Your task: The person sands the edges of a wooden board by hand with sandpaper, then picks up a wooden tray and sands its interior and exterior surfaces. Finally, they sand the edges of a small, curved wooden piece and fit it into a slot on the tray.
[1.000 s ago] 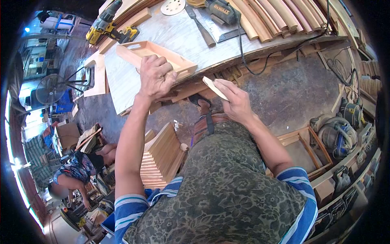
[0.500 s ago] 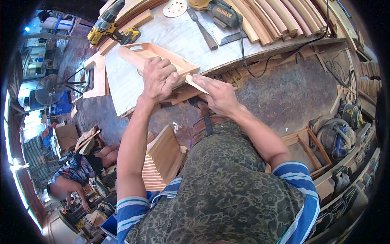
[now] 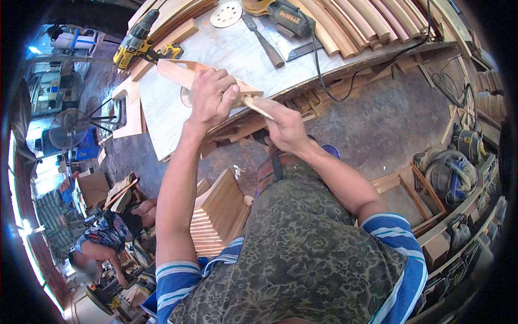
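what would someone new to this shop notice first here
Probably the two hands at the near edge of the bench: the left hand grips a wooden tray, while the right hand holds a pale flat piece against its corner. Next, the yellow and black drill beyond the tray to the left, and the row of curved wood strips at the far right of the bench.

pale smooth wooden tray (image 3: 175, 74), matt patterned cloth apron (image 3: 302, 243)

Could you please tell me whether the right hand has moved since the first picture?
Yes; against the sander, the right hand has moved left, bringing its pale piece close to the wooden tray.
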Tool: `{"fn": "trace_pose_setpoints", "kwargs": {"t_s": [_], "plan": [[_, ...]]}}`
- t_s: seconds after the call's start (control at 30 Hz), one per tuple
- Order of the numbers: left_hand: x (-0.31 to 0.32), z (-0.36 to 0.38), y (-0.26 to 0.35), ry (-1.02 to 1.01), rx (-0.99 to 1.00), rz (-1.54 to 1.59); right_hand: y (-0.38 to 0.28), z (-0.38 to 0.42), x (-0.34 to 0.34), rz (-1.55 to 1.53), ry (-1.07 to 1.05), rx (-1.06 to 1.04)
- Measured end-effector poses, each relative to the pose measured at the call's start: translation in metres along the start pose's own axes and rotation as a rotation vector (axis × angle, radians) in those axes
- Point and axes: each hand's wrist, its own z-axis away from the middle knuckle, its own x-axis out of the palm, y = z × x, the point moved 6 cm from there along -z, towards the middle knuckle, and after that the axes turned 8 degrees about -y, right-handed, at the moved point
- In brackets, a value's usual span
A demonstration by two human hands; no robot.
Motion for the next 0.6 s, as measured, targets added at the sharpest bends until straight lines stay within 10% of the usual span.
{"fn": "trace_pose_setpoints", "kwargs": {"t_s": [0.6], "plan": [[0.006,-0.028,-0.005,-0.027,-0.047,-0.017,-0.010,-0.014,0.027,-0.017,-0.101,0.093]]}}
